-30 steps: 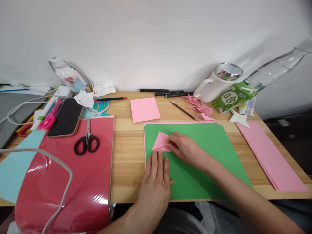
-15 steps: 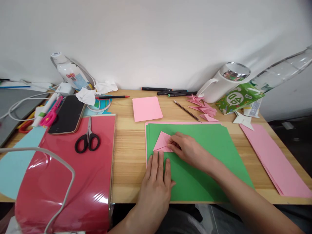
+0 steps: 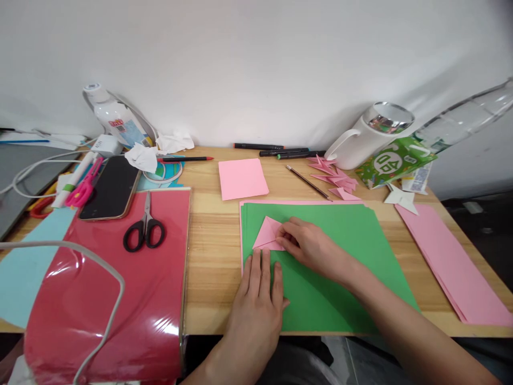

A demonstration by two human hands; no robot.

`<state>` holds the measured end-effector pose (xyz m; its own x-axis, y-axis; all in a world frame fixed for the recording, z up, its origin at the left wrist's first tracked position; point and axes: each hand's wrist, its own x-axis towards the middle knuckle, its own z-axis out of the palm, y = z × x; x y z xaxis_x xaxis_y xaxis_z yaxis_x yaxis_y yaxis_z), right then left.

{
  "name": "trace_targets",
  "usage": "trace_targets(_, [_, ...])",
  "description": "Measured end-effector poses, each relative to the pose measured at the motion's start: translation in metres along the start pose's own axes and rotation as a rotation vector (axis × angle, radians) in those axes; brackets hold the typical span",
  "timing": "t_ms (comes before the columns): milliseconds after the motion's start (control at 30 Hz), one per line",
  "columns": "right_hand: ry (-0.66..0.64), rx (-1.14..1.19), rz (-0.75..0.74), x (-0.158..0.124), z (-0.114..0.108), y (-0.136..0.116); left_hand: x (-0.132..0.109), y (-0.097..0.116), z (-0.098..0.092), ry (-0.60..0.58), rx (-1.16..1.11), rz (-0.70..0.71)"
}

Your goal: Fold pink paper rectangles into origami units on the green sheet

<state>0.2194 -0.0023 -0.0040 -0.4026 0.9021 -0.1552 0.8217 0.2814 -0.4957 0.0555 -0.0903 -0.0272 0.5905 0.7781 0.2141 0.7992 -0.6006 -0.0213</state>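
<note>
A folded piece of pink paper (image 3: 267, 233) lies on a stack of green sheets (image 3: 340, 230), its creases showing. My right hand (image 3: 306, 243) pinches the paper's right side between thumb and fingers, hiding that corner. Flat on the green stack, with fingers stretched out, my left hand (image 3: 256, 305) touches the paper's lower edge with its fingertips. Behind them lies a pile of square pink sheets (image 3: 243, 179). Several folded pink paper pieces (image 3: 339, 181) sit together near the white mug.
Black-handled scissors (image 3: 145, 227) rest on a red plastic-covered pack (image 3: 120, 278) at the left, beside a phone (image 3: 110, 187). A pencil (image 3: 308, 182), markers (image 3: 284, 152), a white mug (image 3: 356, 141) and a green packet (image 3: 395, 163) stand or lie behind. Pink strips (image 3: 452, 262) are at the right.
</note>
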Motion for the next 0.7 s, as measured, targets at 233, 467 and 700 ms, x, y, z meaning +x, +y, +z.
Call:
trace_targets(233, [0.007, 0.017, 0.009, -0.0005, 0.0001, -0.0006, -0.0005, -0.0002, 0.0026, 0.014, -0.014, -0.003])
trace_targets(467, [-0.007, 0.003, 0.024, 0.0006, -0.0005, -0.0016, 0.0014, 0.0018, 0.0018, 0.011, -0.004, -0.018])
trace_targets(700, [0.001, 0.027, 0.021, 0.0009, -0.0002, -0.0009, 0.0036, 0.0038, 0.0034, 0.049, -0.003, -0.046])
